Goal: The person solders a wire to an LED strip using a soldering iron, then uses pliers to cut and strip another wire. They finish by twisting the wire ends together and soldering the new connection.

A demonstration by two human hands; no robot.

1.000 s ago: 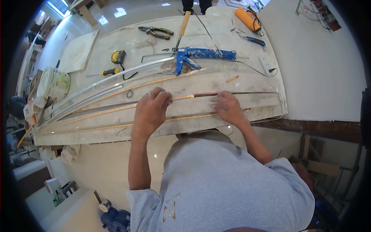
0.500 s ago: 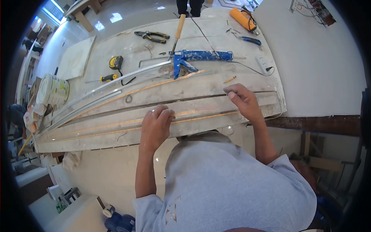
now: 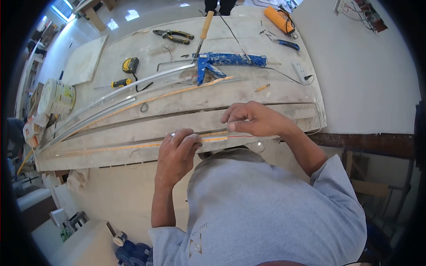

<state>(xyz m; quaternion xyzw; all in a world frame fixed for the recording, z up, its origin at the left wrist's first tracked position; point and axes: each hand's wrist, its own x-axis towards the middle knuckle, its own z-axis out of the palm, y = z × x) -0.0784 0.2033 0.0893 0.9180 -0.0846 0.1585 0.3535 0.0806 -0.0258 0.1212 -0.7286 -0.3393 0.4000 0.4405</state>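
Note:
An orange-yellow LED light strip (image 3: 214, 139) with a thin red wire (image 3: 242, 136) at its end lies along the front of the worktable. My left hand (image 3: 176, 150) is closed in a pinch on this strip, close to its wired end. Just above that end is my right hand (image 3: 257, 119), its fingers curled and the thumb a little apart from them; I see nothing held there. A second orange-yellow strip (image 3: 177, 92) runs across the boards farther back, beside long metal profiles (image 3: 128, 88).
On the worktable (image 3: 284, 95) lie a blue caulking gun (image 3: 235, 59), pliers (image 3: 175, 37), a tape measure (image 3: 130, 65), a screwdriver (image 3: 120, 83), a utility knife (image 3: 287, 44), a pencil (image 3: 262, 88) and a power strip (image 3: 301, 73). A white bucket (image 3: 57, 97) stands left. Someone's legs (image 3: 220, 5) show beyond.
My right hand has moved left and slightly toward me, to the strip's end. The strip's end in my left hand has shifted nearer the table's front edge.

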